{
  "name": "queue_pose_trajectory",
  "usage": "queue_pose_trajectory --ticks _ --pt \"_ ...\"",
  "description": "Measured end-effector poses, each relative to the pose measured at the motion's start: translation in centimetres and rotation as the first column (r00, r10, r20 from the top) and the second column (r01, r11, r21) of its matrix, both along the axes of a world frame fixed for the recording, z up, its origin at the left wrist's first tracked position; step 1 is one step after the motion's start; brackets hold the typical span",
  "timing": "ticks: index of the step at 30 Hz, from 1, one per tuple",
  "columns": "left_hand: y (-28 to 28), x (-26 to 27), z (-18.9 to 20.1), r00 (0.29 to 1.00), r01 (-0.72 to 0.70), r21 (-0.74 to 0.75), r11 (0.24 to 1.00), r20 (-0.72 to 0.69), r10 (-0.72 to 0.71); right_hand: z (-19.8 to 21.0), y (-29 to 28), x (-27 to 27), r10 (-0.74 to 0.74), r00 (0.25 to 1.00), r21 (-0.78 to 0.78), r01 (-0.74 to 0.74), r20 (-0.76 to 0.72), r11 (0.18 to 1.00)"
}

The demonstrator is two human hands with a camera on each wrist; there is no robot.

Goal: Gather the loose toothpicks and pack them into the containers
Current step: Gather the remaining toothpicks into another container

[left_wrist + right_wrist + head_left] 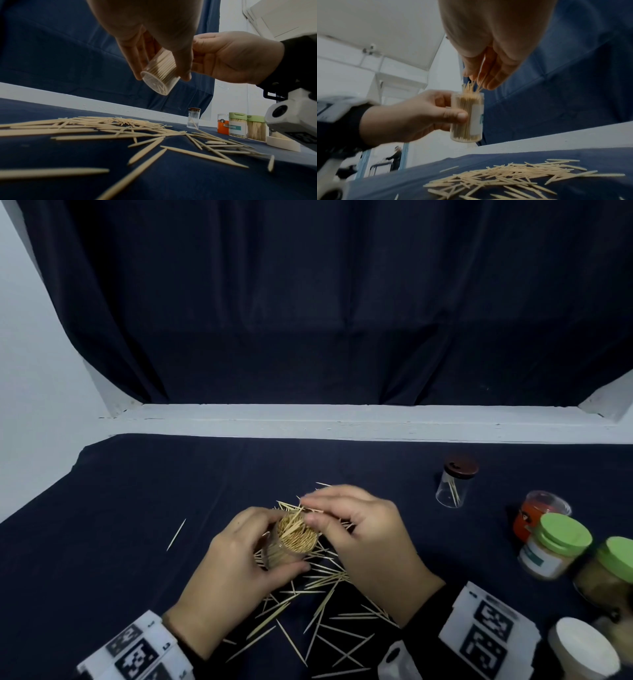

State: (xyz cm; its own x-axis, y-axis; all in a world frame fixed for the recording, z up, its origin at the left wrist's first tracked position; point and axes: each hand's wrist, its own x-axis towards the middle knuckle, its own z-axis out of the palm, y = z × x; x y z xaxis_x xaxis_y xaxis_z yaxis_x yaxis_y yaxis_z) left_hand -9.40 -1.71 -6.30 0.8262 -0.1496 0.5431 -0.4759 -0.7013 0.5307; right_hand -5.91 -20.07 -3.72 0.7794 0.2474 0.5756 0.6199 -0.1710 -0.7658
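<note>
My left hand [239,563] grips a clear plastic toothpick container [291,546], nearly full, above the dark cloth; the container [467,117] is held upright with its mouth open. My right hand [352,529] sits just above its mouth and pinches a few toothpicks [479,81] whose tips reach into the container. From below, the left wrist view shows the container's clear base [157,83] between my fingers. A pile of loose toothpicks [325,611] lies scattered on the cloth under and in front of both hands.
One stray toothpick [176,535] lies to the left. At the right stand a clear jar with a brown lid [454,486], an orange jar [534,518], two green-lidded toothpick jars [555,546], and a white-lidded jar [582,648]. A white ledge [342,422] borders the table's far edge.
</note>
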Motion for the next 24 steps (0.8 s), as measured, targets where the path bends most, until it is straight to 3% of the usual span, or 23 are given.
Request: queue_pose_trajectory --ticks 5,8,10,14,16,21,24 --pt "-0.2 -0.1 0.0 0.999 0.035 0.000 0.999 0.015 -0.035 -1.2 1.2 -0.4 0.007 0.987 -0.089 0.007 0.161 0.996" --pt "-0.1 -0.1 0.0 0.999 0.039 0.010 0.999 0.012 -0.039 -0.7 1.2 -0.6 0.077 0.996 -0.074 -0.073 0.052 0.995" --pt "0.1 -0.1 0.0 1.000 0.028 0.005 1.000 0.011 -0.028 -0.2 0.6 -0.3 0.097 0.994 0.015 -0.096 -0.049 0.995" --pt "0.1 -0.1 0.2 1.000 0.009 -0.002 1.000 -0.001 -0.009 0.4 -0.3 0.0 -0.008 0.998 0.117 0.015 -0.057 0.993" --pt "0.0 -0.2 0.2 1.000 0.012 0.009 1.000 -0.003 -0.012 0.3 -0.2 -0.1 -0.033 0.999 0.082 0.035 -0.026 0.996" --pt "-0.2 -0.3 -0.1 1.000 0.005 0.074 0.997 0.004 -0.005 -0.3 1.0 -0.7 -0.036 0.952 -0.175 0.093 0.303 0.980" --pt "-0.1 -0.3 -0.1 1.000 -0.013 0.088 0.996 0.002 0.013 -0.1 0.9 -0.8 0.027 0.990 -0.140 -0.007 0.141 0.990"
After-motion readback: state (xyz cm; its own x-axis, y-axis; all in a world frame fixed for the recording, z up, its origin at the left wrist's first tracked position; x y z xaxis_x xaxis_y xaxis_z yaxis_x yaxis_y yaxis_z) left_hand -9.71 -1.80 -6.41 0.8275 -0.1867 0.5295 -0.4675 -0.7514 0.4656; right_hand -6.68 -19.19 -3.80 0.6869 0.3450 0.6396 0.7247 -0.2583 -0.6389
